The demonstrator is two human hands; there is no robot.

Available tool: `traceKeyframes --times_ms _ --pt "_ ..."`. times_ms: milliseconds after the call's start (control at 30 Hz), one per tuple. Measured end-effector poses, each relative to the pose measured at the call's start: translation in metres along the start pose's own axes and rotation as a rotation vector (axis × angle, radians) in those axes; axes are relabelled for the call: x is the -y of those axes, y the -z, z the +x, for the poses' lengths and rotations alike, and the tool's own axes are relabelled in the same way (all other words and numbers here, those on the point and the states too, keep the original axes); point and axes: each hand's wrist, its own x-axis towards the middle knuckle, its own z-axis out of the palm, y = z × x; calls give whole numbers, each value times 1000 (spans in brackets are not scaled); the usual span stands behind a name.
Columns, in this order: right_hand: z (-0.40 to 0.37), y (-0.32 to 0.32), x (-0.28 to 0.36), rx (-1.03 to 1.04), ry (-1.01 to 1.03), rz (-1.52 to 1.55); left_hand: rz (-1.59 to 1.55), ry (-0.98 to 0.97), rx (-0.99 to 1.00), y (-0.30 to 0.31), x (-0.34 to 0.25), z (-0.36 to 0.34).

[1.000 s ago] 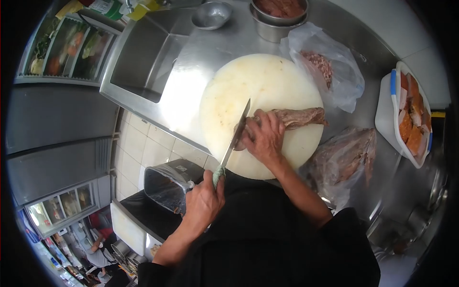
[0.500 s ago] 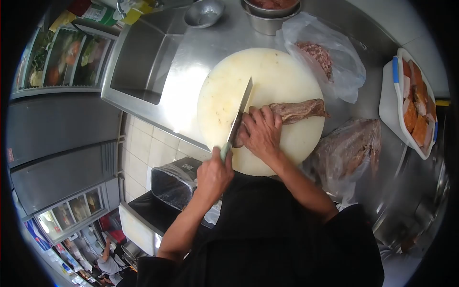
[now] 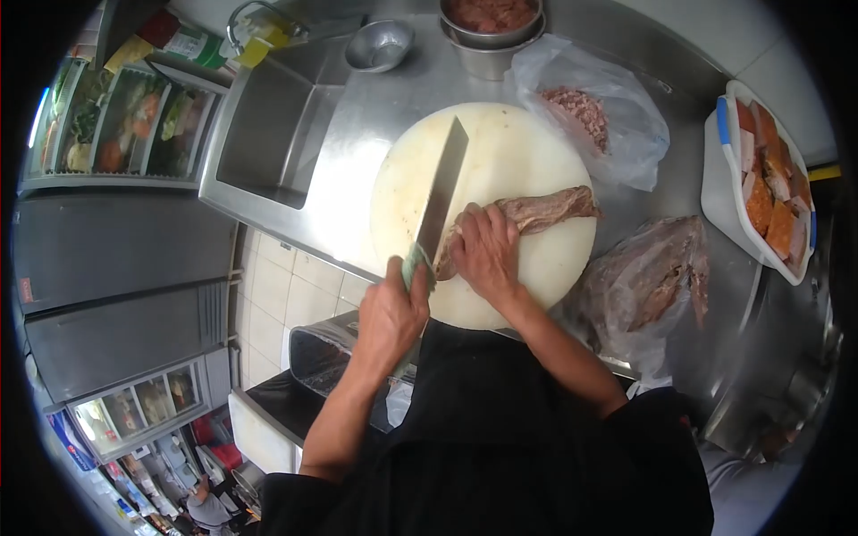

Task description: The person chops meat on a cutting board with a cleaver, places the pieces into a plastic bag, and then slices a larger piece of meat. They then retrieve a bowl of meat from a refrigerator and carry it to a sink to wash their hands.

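Observation:
My left hand (image 3: 391, 308) is closed around the pale green handle of a broad-bladed knife (image 3: 442, 185). The blade points away from me, its flat side showing, and lies just left of the cut end of the meat in this view. My right hand (image 3: 485, 252) presses down on a long piece of dark brown meat (image 3: 545, 210), with the fingers curled over its near part. Beyond the fingers, the meat stretches right toward the edge of the round white cutting board (image 3: 416, 152). Part of the meat is hidden beneath my right hand.
Beside the board are a plastic bag of minced meat (image 3: 581, 116) and a bag of darker meat (image 3: 639, 277). A white tub of browned meat pieces (image 3: 728, 174) stands far right. Metal bowls (image 3: 380, 46) sit at the back, and a sink (image 3: 268, 147) is on the left.
The knife's blade has tilted so more of its flat side shows, and my left hand has risen slightly. My right hand stays on the meat. The whole view has shifted a little.

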Motion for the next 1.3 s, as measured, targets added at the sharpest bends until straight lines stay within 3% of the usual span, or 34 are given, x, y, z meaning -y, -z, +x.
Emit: traceKeyframes --times_ms 400,600,800,1067,1167,1300 --pt "5 1 1 -12 45 -73 125 90 156 6 16 -60" --pt "4 2 3 50 47 -52 133 17 54 -26 16 -12" --pt "3 -1 0 -10 83 -99 80 50 47 -30 30 -43" --pt "1 4 2 25 99 -95 -117 -83 -79 -42 16 69" --pt "3 4 1 25 75 -36 -480 209 171 -17 23 72" --pt "2 8 3 14 55 27 -432 253 155 10 9 55"
